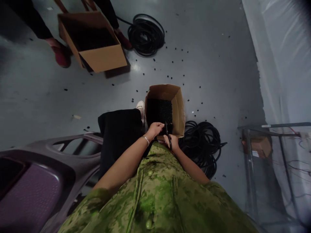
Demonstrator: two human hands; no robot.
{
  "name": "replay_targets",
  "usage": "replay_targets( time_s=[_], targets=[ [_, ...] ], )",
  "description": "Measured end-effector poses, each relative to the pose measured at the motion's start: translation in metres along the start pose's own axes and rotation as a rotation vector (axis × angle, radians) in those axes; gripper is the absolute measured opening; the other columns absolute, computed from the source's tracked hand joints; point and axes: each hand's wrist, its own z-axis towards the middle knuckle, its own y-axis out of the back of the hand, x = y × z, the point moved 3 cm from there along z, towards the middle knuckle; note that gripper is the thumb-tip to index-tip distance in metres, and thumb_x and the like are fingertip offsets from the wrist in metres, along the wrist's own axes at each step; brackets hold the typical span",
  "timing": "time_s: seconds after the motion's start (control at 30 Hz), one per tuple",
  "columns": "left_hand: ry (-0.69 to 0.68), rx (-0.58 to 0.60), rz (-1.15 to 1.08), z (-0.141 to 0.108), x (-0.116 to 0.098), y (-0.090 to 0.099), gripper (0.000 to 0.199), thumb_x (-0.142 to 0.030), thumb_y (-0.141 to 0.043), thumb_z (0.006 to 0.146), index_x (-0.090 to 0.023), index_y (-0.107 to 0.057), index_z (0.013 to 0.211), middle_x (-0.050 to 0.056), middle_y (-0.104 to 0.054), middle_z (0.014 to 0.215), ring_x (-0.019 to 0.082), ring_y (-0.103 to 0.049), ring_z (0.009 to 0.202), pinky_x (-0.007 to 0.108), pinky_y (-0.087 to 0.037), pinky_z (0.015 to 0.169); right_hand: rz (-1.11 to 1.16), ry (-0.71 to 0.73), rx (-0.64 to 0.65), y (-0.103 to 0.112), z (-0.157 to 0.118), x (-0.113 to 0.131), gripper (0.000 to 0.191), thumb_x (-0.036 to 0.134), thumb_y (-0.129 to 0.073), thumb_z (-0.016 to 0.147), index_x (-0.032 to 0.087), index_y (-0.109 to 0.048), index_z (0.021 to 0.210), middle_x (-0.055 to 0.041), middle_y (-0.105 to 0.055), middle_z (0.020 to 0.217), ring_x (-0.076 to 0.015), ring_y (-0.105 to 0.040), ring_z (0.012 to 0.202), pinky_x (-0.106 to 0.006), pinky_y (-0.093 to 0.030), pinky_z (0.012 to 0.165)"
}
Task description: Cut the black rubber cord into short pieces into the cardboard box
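Floor first: dim around the near box, so a trip or bad snip could come from plain poor visibility. Far box, beyond the near box and to its left, sits open between a co-worker's shoes; a careless step could knock it. Near coil of black hose lies tangled just right of the near box; tug one strand and the loops could snag, or catch a foot. Near box itself is open, so anything dropped short of its rim likely hits floor. Left hand, over the near box's close edge: thumb and fingertips pinched together, can't tell what's between them, too small and dark. Right hand, same edge, just right of the left: wrapped round the scissors, blades pointing into the near box. Main risk: blades right beside the left fingertips; a slip or short grip could nick them. Loose bits dot the floor beyond the near box; more could jump the rim if a snip flicks them, and they'd roll underfoot.
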Motion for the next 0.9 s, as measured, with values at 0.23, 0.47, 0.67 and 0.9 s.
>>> replay_targets(
  time_s=[0.23, 0.47, 0.67, 0.9],
  targets=[
    [-0.016, 0.009, -0.044, -0.005, -0.005, 0.0, 0.023, -0.028, -0.062, 0.088, -0.015, -0.058, 0.069, -0.006, -0.045, 0.051, 0.005, -0.035, 0.039, 0.019, -0.026, 0.042, -0.038, 0.026, -0.075, -0.005, 0.002, 0.0, 0.049, 0.06, -0.05, 0.084, 0.02, -0.06, 0.058, -0.0033, -0.06, 0.055, -0.0158, -0.054, 0.057, -0.024, -0.038, 0.055],
    [0.012, 0.086, -0.08, -0.011, -0.005, -0.005, 0.023, -0.025, -0.069, 0.085, -0.016, -0.054, 0.072, -0.005, -0.053, 0.053, 0.006, -0.043, 0.039, 0.019, -0.033, 0.044, 0.017, -0.021, -0.125, -0.004, 0.002, -0.001, 0.047, 0.059, -0.054, 0.081, 0.019, -0.064, 0.06, -0.0026, -0.062, 0.055, -0.0165, -0.056, 0.056, -0.025, -0.042, 0.056],
    [-0.058, 0.018, -0.083, -0.009, 0.002, -0.004, 0.014, -0.02, -0.069, 0.082, -0.016, -0.057, 0.079, -0.008, -0.05, 0.052, 0.007, -0.045, 0.043, 0.019, -0.036, 0.048, 0.108, -0.065, -0.142, -0.003, 0.0, -0.004, 0.044, 0.058, -0.054, 0.08, 0.02, -0.063, 0.061, -0.0021, -0.061, 0.052, -0.0184, -0.059, 0.055, -0.026, -0.044, 0.055],
    [-0.292, -0.242, 0.311, -0.004, -0.002, 0.01, 0.013, -0.024, -0.063, 0.087, -0.017, -0.071, 0.093, 0.003, -0.072, 0.084, 0.016, -0.064, 0.076, 0.025, -0.047, 0.072, 0.133, -0.07, -0.125, -0.002, -0.003, 0.003, 0.044, 0.061, -0.057, 0.08, 0.023, -0.055, 0.057, -0.0003, -0.058, 0.048, -0.0167, -0.057, 0.052, -0.026, -0.044, 0.055]
  ],
)
